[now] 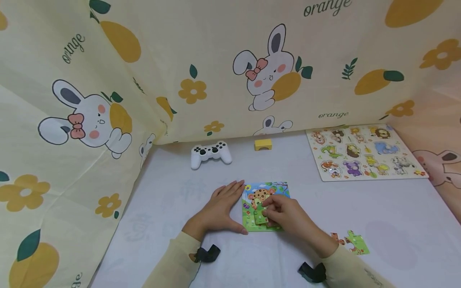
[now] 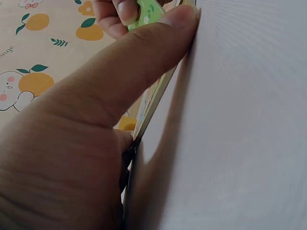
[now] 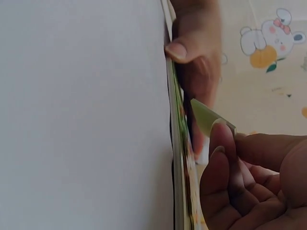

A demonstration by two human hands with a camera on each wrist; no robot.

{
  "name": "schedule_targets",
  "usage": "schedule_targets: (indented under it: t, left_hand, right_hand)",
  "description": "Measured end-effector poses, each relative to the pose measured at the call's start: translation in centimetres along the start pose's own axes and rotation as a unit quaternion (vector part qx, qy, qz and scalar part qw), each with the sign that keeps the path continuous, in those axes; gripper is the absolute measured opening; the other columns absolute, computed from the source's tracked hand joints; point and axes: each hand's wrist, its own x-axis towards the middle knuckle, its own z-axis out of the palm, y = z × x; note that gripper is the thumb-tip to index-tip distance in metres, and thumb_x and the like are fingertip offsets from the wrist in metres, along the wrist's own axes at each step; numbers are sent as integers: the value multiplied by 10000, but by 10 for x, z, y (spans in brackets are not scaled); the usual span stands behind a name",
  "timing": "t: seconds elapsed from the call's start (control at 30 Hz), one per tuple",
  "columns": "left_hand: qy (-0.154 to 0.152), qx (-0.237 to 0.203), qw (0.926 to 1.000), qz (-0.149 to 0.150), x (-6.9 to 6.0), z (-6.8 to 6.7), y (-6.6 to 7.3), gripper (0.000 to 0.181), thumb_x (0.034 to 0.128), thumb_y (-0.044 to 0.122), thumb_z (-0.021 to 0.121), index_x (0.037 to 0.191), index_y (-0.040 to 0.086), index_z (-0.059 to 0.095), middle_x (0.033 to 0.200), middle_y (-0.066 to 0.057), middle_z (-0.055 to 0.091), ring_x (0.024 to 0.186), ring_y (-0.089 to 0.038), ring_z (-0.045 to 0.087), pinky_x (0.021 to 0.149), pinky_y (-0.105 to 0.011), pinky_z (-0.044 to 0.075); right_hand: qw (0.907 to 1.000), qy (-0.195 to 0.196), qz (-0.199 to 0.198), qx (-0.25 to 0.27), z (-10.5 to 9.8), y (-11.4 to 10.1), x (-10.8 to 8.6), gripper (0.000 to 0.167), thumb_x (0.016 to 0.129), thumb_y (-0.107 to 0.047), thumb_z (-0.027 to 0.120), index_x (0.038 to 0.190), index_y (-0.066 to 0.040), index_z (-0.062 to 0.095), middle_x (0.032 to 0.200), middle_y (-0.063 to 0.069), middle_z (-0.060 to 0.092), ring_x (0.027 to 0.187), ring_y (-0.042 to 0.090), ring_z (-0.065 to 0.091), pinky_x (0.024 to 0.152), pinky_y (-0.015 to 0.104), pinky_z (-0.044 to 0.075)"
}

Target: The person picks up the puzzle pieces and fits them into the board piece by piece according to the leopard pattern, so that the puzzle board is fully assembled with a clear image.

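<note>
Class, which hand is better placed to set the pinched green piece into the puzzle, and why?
Probably the right hand: it pinches the green piece over the puzzle board, while the left hand lies along the board's left edge.

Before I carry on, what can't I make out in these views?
- Puzzle, head: lower right part, covered by the right hand.
- Held piece, head: one side, hidden by that hand.
- Loose pieces, head: full outlines, cut off by the right sleeve.
- Puzzle's face, left wrist: seen nearly edge-on, mostly behind the left hand.
</note>
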Motion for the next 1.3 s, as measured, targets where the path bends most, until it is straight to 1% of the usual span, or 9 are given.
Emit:
schedule_targets:
  t: [0.2,0.43,0.57,0.8,0.9,1.03,1.13,1.23,1.3]
  left_hand:
    - [4,41,10000,15,0,-1,1,1390,745,838,816,1760,143,169,1815,83,45,1646,-126,-30,1314,-485,61]
    - [-19,21,10000,8,-1,-2,1,1380,753,836,811,1761,150,166,1814,91,42,1646,-124,-28,1315,-489,56]
    - [-24,24,10000,8,-1,-2,1,1376,754,838,806,1761,151,168,1813,96,42,1645,-121,-28,1315,-491,58]
    - [-20,32,10000,14,-1,-2,1,1381,752,842,804,1762,154,163,1811,106,31,1643,-113,-36,1315,-493,57]
    - [-15,45,10000,9,0,-1,1,1387,745,847,806,1762,155,164,1809,111,30,1642,-108,-38,1315,-492,59]
    - [-6,35,10000,-8,0,-1,1,1394,736,849,812,1762,157,169,1810,108,36,1641,-107,-36,1315,-489,59]
    - [-6,16,10000,-10,0,-1,1,1395,735,844,816,1762,155,170,1811,103,38,1642,-108,-34,1315,-488,58]
    - [-25,13,10000,-1,0,-1,0,1390,741,840,815,1762,156,165,1812,100,36,1641,-108,-37,1314,-485,56]
    - [-37,32,10000,6,0,-1,0,1387,746,841,810,1763,158,159,1812,100,32,1641,-108,-38,1314,-484,55]
  right_hand:
    - [9996,-40,104,-257,12,-3,7,116,1020,-26,754,1122,15,717,757,4,706,647,191,699,568,273,566]
    - [9993,-108,314,-192,22,-6,11,101,1013,-19,755,1100,19,720,741,13,716,638,198,715,577,287,589]
    - [9984,-60,406,-376,25,-7,12,84,1009,-20,760,1084,-2,727,720,5,696,611,188,697,563,279,565]
    - [9873,268,442,-1503,25,-8,10,60,1029,-188,785,1011,-137,762,669,-53,606,561,132,561,531,290,452]
    - [9829,396,347,-1765,19,-9,8,79,1041,-222,775,1026,-144,772,685,-70,590,592,125,535,541,295,437]
    - [9853,363,90,-1668,8,-9,6,54,1051,-185,759,1060,-135,777,712,-75,600,624,117,545,565,293,461]
    - [9855,205,-408,-1634,1,-7,4,69,1054,-159,750,1100,-118,782,790,-87,638,698,111,576,620,308,508]
    - [9727,-101,-1179,-1996,-3,-2,0,131,1047,-151,754,1164,-103,791,978,-59,724,889,152,644,784,390,574]
    - [9550,-356,-1678,-2420,-3,0,-3,177,1044,-155,757,1208,-99,795,1129,-29,752,1044,202,662,912,458,577]
